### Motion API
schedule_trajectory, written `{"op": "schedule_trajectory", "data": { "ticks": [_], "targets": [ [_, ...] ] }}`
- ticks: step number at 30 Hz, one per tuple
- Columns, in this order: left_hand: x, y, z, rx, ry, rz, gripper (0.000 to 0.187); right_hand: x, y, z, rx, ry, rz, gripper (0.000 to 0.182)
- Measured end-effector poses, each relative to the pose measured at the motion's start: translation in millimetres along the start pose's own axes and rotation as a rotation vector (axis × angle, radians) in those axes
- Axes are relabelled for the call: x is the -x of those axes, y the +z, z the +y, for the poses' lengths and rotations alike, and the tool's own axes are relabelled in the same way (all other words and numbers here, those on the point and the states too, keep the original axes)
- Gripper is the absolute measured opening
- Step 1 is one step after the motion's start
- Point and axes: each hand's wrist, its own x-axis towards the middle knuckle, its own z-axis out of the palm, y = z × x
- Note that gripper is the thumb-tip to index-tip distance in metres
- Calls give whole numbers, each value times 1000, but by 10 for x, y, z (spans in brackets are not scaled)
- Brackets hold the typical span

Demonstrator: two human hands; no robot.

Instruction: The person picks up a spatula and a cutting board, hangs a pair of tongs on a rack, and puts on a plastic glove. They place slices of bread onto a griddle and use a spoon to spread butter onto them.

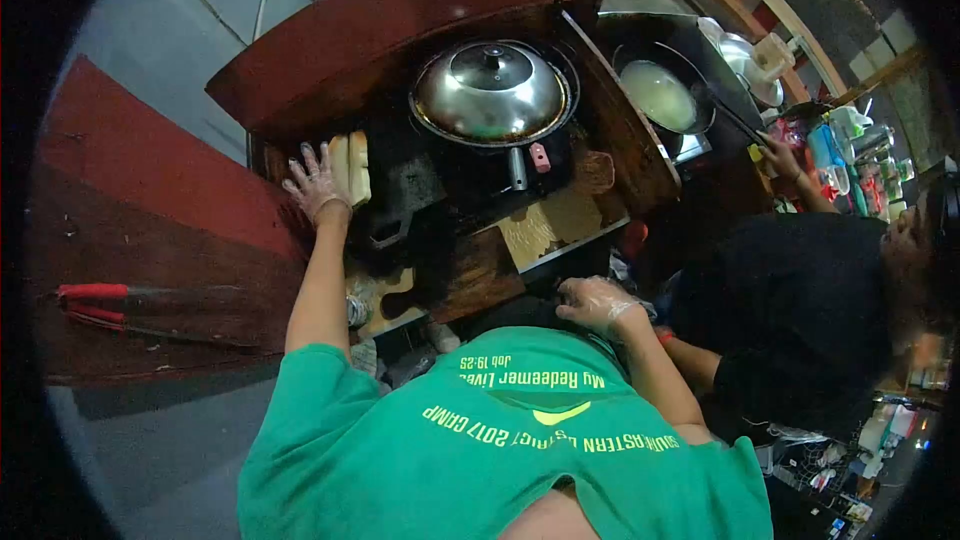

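Bread slices (349, 168) stand together at the left end of the dark counter. Against their left side lies my left hand (318, 180), in a clear plastic glove, with its fingers spread. My right hand (600, 305), gloved too, is near the counter's front edge by my waist. Its fingers are curled in, and whatever they may hold is hidden. A pan (517, 168) under a domed metal lid (490, 90) sits at the middle back, its handle towards me. Beside the handle is a small pink object (540, 158).
Wooden boards (470, 275) lie along the front edge. A tan tray (560, 225) is right of them. Close on my right, a co-worker in a dark shirt (790, 290) reaches to a second pan (660, 95) with pale contents. A red-brown panel (400, 25) borders the back.
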Motion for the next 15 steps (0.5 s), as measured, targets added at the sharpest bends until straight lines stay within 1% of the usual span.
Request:
{"op": "schedule_trajectory", "data": {
  "ticks": [1,2,3,5,6,7,9,10,11,13,14,15],
  "targets": [
    [28,-123,7,-24,24,-60,85,-11,20,3,8,-22,15,52],
    [-65,68,-64,-3,86,-14,78,-14,36,11,17,-44,28,53],
    [-118,192,-80,2,82,-14,78,-14,47,14,23,-45,28,53],
    [-139,206,-81,-54,98,101,71,11,5,-69,70,14,9,54],
    [-132,219,-105,380,54,61,69,5,13,-67,75,14,9,54],
    [-134,205,-124,382,51,60,69,-5,37,-57,69,1,15,54],
    [-163,201,-135,140,149,-32,67,-38,52,-40,65,-8,19,54],
    [-175,185,-133,19,199,-77,66,-55,44,-43,44,7,-19,53],
    [-188,163,-133,23,201,-76,66,-67,30,-47,23,22,-56,52],
    [-221,109,-109,-154,312,-164,68,-52,3,-92,43,38,-65,51],
    [-401,598,-168,-84,363,20,66,-37,-11,-112,62,54,-73,50],
    [-409,547,-132,-78,382,31,66,-37,-7,-106,53,68,-59,50]
  ]
}}
